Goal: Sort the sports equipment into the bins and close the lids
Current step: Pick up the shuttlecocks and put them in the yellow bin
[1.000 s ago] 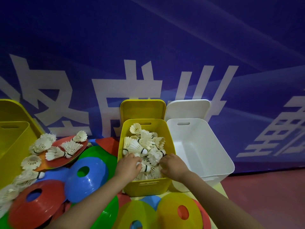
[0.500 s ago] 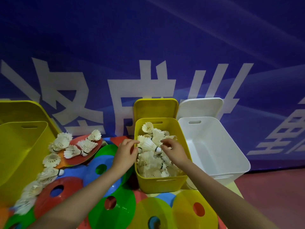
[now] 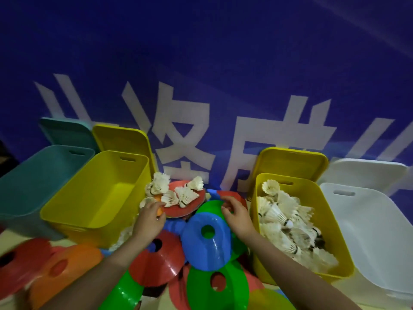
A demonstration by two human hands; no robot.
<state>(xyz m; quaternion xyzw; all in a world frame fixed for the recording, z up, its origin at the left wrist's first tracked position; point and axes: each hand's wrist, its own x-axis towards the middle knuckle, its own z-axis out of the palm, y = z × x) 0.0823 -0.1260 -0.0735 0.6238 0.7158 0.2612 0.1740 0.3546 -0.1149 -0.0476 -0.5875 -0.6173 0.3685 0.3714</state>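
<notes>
Left to right: teal bin (image 3: 33, 186) and yellow bin (image 3: 93, 198) are seen empty, lids (image 3: 120, 139) propped open behind them. Orange cone (image 3: 64, 267) and red cone (image 3: 156, 262) lie flat in front. About 5 loose shuttlecocks (image 3: 178, 195) are piled on a red disc (image 3: 190, 209) just beside the empty yellow bin; more seem to be hidden under the left forearm, not clear. Left hand (image 3: 148, 220) is at the near edge of that pile, fingers curled; whether a shuttlecock is actually pinched cannot be told. Right hand (image 3: 237, 214) hovers over the green cone (image 3: 210, 208), fingers loosely bent, nothing held. Blue cone (image 3: 206, 238) is stacked askew on the cone heap between the arms. Shuttle bin (image 3: 317, 195) on the right is nearly full of shuttlecocks, white bin (image 3: 375, 231) empty, both lids up. Handling, judged: shuttlecocks are very light, feather skirts are fragile and easily crushed, so they are best taken by the cork base or scooped loosely in 2s or 3s, not squeezed. Looks: cream-white feathers, dark band at the cork, some skirts frayed. Cones are judged light, flexible plastic, glossy and a bit slippery; rim or centre hole is the likely hold.
</notes>
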